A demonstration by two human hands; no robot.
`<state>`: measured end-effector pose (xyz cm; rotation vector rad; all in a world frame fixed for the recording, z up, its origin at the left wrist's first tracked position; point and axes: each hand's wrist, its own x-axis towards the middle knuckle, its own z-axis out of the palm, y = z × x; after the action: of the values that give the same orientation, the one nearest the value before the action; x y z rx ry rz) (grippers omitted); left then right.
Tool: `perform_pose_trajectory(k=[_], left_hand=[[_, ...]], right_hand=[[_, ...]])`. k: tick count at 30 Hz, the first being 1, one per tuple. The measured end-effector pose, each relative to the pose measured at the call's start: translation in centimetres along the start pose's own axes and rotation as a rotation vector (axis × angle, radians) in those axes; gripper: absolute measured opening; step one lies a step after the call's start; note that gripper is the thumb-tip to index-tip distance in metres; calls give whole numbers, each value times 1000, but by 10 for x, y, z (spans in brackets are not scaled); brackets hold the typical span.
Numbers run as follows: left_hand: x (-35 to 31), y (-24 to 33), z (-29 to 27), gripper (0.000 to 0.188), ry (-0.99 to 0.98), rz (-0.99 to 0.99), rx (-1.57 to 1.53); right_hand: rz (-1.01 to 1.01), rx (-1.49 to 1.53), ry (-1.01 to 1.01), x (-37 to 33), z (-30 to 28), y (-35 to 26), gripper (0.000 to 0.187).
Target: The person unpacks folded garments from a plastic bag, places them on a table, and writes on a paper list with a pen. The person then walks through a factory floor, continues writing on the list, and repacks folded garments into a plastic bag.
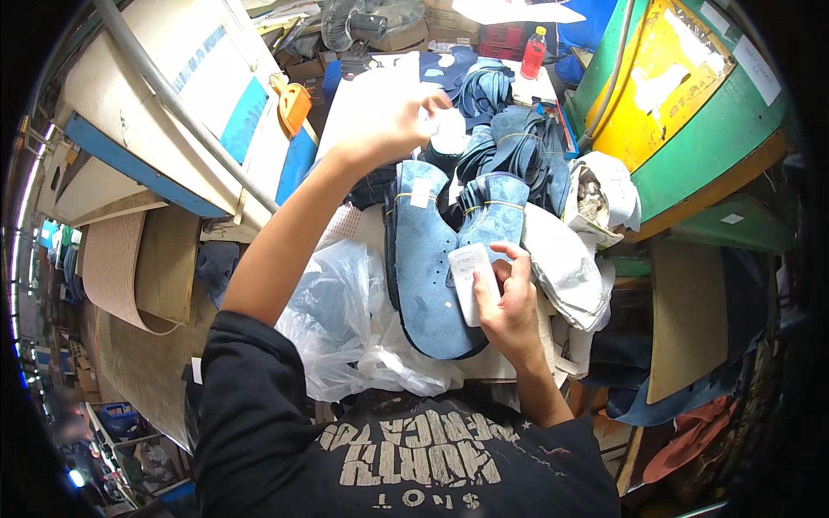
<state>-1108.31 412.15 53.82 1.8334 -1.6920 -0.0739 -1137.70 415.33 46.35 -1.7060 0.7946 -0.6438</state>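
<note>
In my right hand [511, 304] is a thin white rectangular slab [469, 268] with rounded corners and small dark print, gripped between thumb and fingers. It sits over the edge of a stack of blue suede-like cut pieces [425, 259], long and rounded at the near end. A second blue bundle [499, 197], tied with a yellowish band, lies beside it on the right. My left arm reaches to the far side, where my left hand [401, 121] is blurred and washed out by light. Its fingers look bent near a white roundish item [448, 134]; whether they hold anything is unclear.
More banded blue pieces [522, 138] lie farther back, near a red bottle with a yellow cap [534, 53]. Clear plastic bags [337, 319] crowd the near left, a white cloth sack [570, 272] the right. A green-and-yellow machine [682, 95] and a white-and-blue cabinet [186, 95] flank the table.
</note>
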Motion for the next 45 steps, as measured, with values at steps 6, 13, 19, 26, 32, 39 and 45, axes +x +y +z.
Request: perform_pose_trajectory(k=[6,13,19,26,32,39,45], left_hand=[[-79,-11,21,26,-314,-97,-25],[-80,-20,30,10,-215,-124,34],[-80,-1,38,10,-189,-68,322],[-83,-16,41,11,-166,-61,113],[-86,-21,44,12,-168,-8,20],[-92,-6,32,13,-135,-31,37],[-123,0,22,66,-328,-506,-194]], right_hand=[[-335,-677,-302,-5,-23,-12,83],[-444,-548,-304,-14,-44,-16,75],[-456,-662,-186,45,0,-15,63],[-542,-774,-155,35,0,-9,58],[-560,-868,-152,48,17,-4,59],[-494,-474,-235,17,-36,-1,52],[176,79,-911,-31,-136,16,51]])
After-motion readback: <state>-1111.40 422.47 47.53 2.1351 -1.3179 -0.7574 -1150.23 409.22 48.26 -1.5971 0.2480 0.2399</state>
